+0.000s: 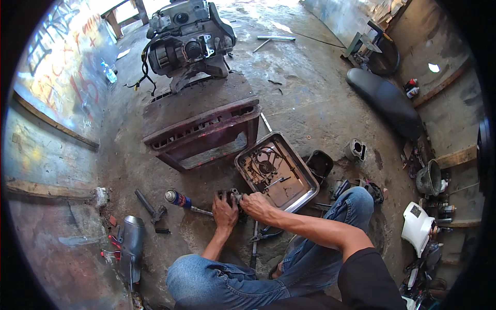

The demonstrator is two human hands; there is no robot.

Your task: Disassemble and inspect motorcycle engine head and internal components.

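Fingers mostly hide the small metal part (235,195), its shape unclear: the left hand (226,212) curls around it, the right hand (258,205) closes on its right side. It sits between the metal tray (306,200) and a spray can (179,198).

Bare floor (204,181) in a narrow strip ahead of left hand (226,211); low stand (188,106) blocks the way beyond. Tray (279,194) stands just ahead of right hand (258,206); passage there is over the rim. Leftward, spray can (179,199) and metal bar (200,211) in the way, hammer (151,207) farther out. Pliers (267,235) obstruct near side. Black bin (320,164) crowds tray's right edge. Wide open floor between stand and black seat (385,101).
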